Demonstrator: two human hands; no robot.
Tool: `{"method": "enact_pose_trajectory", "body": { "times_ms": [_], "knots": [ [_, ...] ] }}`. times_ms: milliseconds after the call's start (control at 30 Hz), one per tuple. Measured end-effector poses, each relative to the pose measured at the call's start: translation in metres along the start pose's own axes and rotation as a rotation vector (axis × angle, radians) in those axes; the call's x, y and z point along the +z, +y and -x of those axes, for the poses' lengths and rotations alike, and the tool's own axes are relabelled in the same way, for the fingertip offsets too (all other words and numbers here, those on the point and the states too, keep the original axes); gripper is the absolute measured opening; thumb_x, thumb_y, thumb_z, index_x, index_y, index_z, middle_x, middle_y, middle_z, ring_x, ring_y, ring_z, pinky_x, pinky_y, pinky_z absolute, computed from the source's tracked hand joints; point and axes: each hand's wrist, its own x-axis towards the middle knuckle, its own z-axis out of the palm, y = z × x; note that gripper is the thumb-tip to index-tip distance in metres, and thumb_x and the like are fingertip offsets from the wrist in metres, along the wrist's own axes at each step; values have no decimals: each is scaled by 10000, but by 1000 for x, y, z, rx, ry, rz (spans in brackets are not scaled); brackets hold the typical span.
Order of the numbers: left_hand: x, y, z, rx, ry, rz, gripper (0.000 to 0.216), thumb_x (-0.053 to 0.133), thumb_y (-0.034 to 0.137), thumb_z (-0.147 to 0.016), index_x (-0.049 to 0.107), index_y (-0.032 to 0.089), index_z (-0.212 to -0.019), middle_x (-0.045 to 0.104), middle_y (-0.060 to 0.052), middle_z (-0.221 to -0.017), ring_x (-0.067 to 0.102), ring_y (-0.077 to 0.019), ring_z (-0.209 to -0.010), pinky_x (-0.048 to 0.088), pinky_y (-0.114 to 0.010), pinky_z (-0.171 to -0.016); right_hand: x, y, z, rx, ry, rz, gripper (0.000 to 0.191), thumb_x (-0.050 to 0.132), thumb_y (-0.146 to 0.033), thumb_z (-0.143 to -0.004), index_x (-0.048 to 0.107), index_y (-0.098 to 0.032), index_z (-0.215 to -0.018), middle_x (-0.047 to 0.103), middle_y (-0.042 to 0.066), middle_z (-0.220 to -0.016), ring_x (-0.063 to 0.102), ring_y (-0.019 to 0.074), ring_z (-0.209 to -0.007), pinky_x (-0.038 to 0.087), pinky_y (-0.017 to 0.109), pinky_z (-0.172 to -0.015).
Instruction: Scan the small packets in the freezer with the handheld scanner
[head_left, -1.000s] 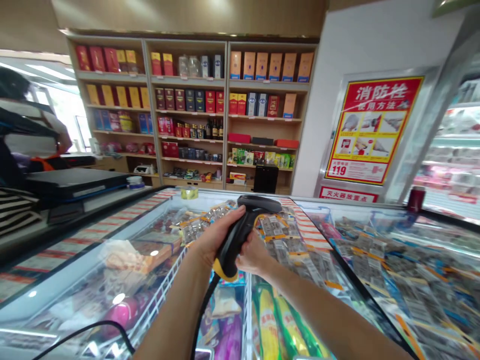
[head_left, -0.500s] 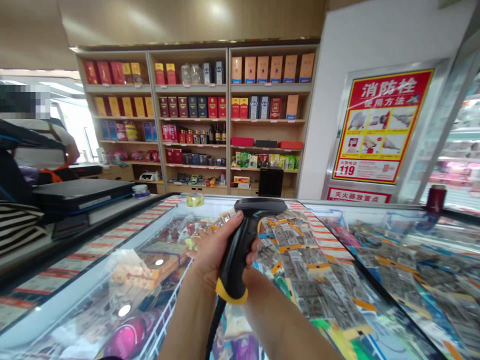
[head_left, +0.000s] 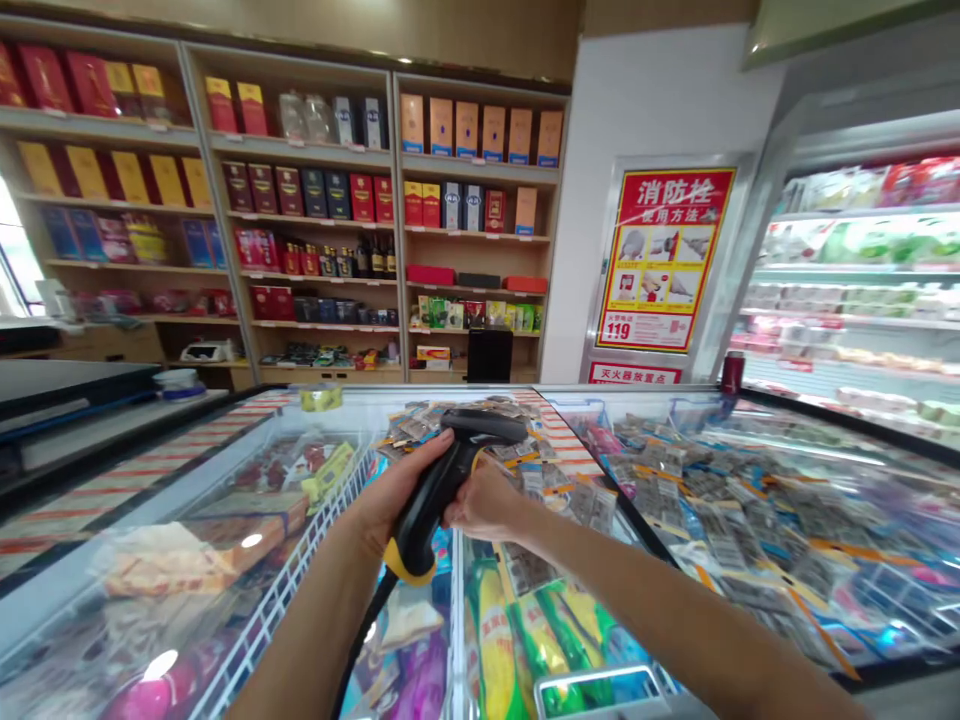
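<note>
scanner [head_left: 442, 480] | my left hand [head_left: 390, 495] wrapped shut round its grip | long axis tilts up-right, head away from me | right hand [head_left: 480, 500] touching grip, fingers curled, nothing else held

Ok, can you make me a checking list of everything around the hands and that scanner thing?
Surface: glass freezer lid, shut, frozen packs under it.
Job's things: black and yellow barcode scanner, upright over the freezer.
Clutter: barcode tags spread on the right lid.
Hands: left hand grips the scanner handle; right hand touches it.
Cables: black cable hangs from the handle.
Surroundings: shelves of boxes, red poster, chiller.
</note>
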Motion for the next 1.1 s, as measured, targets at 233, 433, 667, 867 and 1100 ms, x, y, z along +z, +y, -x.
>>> {"method": "enact_pose_trajectory", "body": {
  "times_ms": [233,433,667,867,1100],
  "knots": [
    [11,-10,-3,-58,-116,-45,373,400,404,-837,584,100,-721,576,-45,-511,500,-90,-350,376,-167,-351,-45,9,150,196,127,61,212,453,-287,-811,596,-193,-937,593,96,-1054,531,193,-991,408,353,-864],
    [14,-16,-8,-88,-100,-88,345,447,416,-810,573,111,-713,580,-40,-513,508,-94,-359,380,-170,-362,-19,20,156,752,-88,183,679,437,-583,-754,396,-180,-1299,242,165,-1413,224,353,-1282,277,527,-960],
    [15,-20,-11,-140,-77,-137,371,532,472,-739,589,110,-682,582,-32,-511,502,-92,-360,372,-172,-358,-17,43,108,806,17,210,567,240,-527,-856,375,-213,-1309,323,98,-1393,269,270,-1275,251,468,-995],
    [17,-22,-10,-152,-56,-144,355,588,473,-692,599,119,-667,601,-35,-524,507,-92,-368,383,-170,-364,-54,120,194,877,-129,547,434,297,-380,-865,457,-273,-1254,371,54,-1373,245,309,-1278,205,574,-961],
    [15,-24,-14,-170,-22,-158,372,645,486,-631,598,117,-633,595,-30,-498,508,-91,-359,370,-160,-355,-78,174,267,812,-200,593,408,274,-350,-869,509,-316,-1202,434,24,-1331,294,281,-1262,224,568,-953]
  ]
}}
